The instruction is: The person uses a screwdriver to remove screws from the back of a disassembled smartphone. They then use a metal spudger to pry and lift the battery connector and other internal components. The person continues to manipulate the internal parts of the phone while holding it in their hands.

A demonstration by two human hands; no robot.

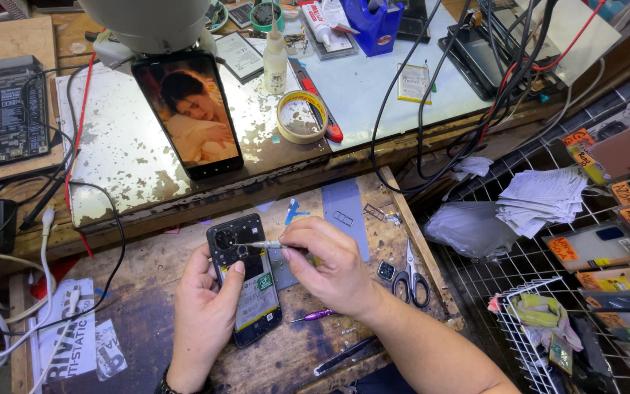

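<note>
Right hand (pixel 333 266) nearest, pinching a small screwdriver (pixel 267 244), tip on the camera area of the opened phone (pixel 246 277). Left hand (pixel 205 310) grips that phone from 7 o'clock, thumb on its back. Phone sits mid-bench on the worn wooden worktop (pixel 140 321). Second phone (pixel 187 113), screen lit, leans at 11 o'clock. Tape roll (pixel 302 117) at 12. Scissors (pixel 410 277) at 3, purple-handled tool (pixel 315 316) at 5.

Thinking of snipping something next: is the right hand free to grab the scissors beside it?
Probably not at once: the right hand holds a screwdriver on the opened phone. The scissors lie uncovered just beside its wrist.
</note>
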